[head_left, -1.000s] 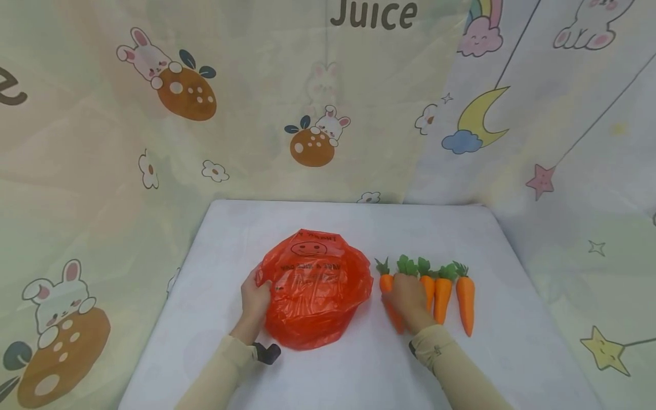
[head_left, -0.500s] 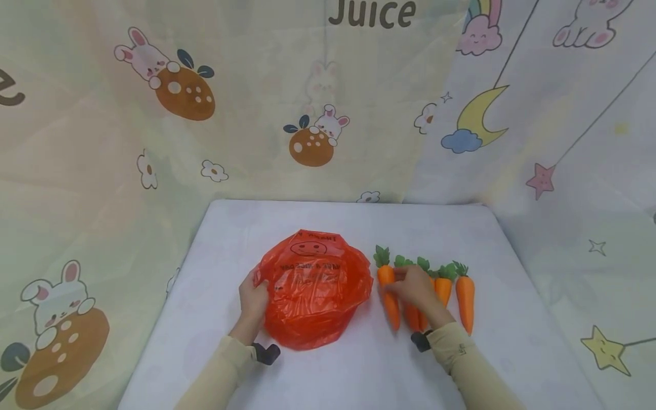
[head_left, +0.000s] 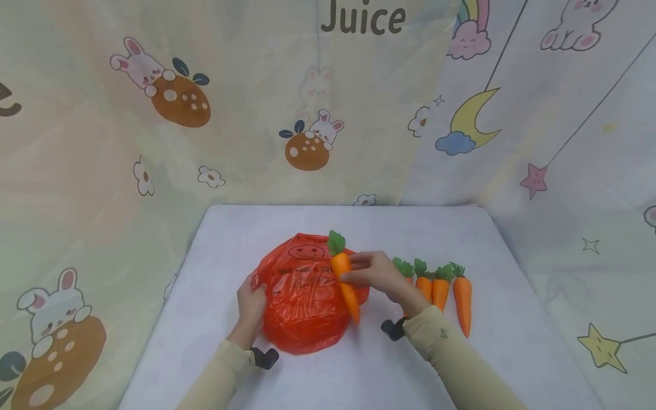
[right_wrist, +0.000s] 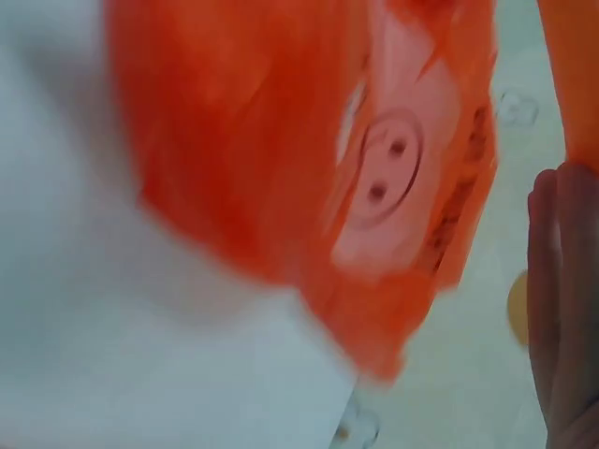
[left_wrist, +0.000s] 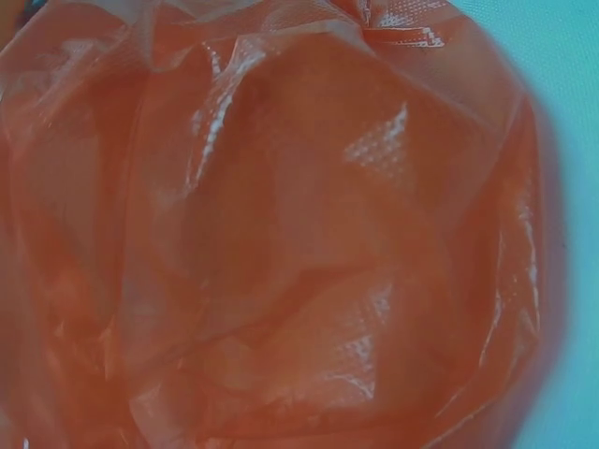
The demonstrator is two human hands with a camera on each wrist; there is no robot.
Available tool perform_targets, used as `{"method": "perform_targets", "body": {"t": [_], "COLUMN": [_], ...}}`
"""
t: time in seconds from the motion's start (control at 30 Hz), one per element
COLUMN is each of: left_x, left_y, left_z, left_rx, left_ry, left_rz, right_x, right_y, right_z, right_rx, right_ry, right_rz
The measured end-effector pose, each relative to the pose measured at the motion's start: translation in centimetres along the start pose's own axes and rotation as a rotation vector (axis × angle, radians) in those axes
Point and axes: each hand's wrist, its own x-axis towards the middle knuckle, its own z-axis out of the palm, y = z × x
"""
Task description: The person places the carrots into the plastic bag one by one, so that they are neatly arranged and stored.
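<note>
Carrot [head_left: 344, 279] up against the red plastic bag [head_left: 302, 307]!

And the right hand [head_left: 376, 274] has it, thumb and fingers pinching the carrot's upper body, leafy top up, tip angled down. In the head view it crosses the bag's right side; whether they touch, I cannot tell. The right wrist camera catches only a slice of orange at its edge, two fingers [right_wrist: 545, 281] cut off, the bag smeared by blur.

Over on the left, the left hand [head_left: 252, 302] grips the bag's left edge, some fingertips hidden by the red film. Its wrist view is nearly all crinkled plastic; the bag's contents can't be made out.

Farther right, four carrots [head_left: 439, 293] lie in a row on the white table [head_left: 420, 228], the forearm and sleeve covering the lower parts of the nearest ones.

What a change from half a second ago! That carrot lay at the row's left end; now it's lifted and carried left, while the left hand holds its place.
</note>
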Motion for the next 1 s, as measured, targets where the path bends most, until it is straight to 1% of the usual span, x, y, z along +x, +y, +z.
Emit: {"method": "perform_targets", "body": {"t": [0.17,0.27,0.4,0.57,0.8,1.0], "left_x": [0.0,0.1,0.1,0.0,-0.3,-0.5], "left_y": [0.0,0.1,0.2,0.0,-0.2,-0.3], "left_z": [-0.2,-0.2,-0.3,-0.4,-0.3,-0.1], "left_rx": [-0.024,-0.026,-0.024,-0.022,-0.032,-0.037], "left_ry": [-0.003,0.007,0.016,0.009,-0.006,-0.009], "left_rz": [-0.010,-0.017,-0.008,-0.003,0.013,0.031], "right_x": [1.3,2.1,3.5,4.8,5.8,6.2], "right_y": [-1.9,-2.7,-2.6,-1.3,1.1,2.1], "right_z": [2.3,3.3,4.7,6.4,8.5,9.8], "right_rx": [0.134,0.210,0.278,0.309,0.256,0.223], "right_ry": [-0.119,-0.153,-0.114,-0.051,0.015,0.028], "right_rz": [-0.021,-0.015,0.005,0.064,0.101,0.113]}}
